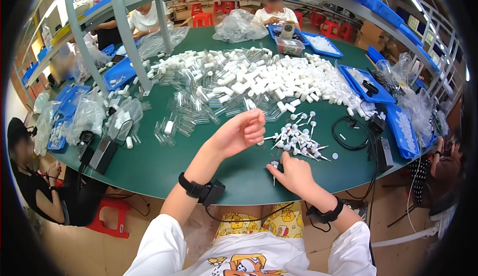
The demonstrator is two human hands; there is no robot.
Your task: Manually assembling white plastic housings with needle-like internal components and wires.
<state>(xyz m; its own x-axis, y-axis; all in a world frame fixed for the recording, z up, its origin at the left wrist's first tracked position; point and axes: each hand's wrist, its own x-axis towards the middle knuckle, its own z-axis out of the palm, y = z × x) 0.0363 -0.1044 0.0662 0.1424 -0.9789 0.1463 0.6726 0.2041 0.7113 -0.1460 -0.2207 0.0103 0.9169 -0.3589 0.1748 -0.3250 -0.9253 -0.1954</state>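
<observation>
My left hand (242,133) is raised over the green table with its fingers curled in. A small white round bit shows at its lower fingertips; what it holds is mostly hidden. Lower and to the right, my right hand (297,175) has its thumb and index finger apart. Its thumb overlaps a small white-headed piece with a thin stem (274,164); whether they touch is unclear. Just beyond that hand lies a loose heap of similar white-headed stemmed pieces (300,139). A flat white disc (335,156) rests to the heap's right.
White cylinders (259,79) and clear tubes (186,109) form a wide pile farther back. Blue trays (409,149) line the right side. A coiled black cable (341,139) lies near a black box (384,156). Metal shelf posts (130,42) rise at left. Other people sit around the table.
</observation>
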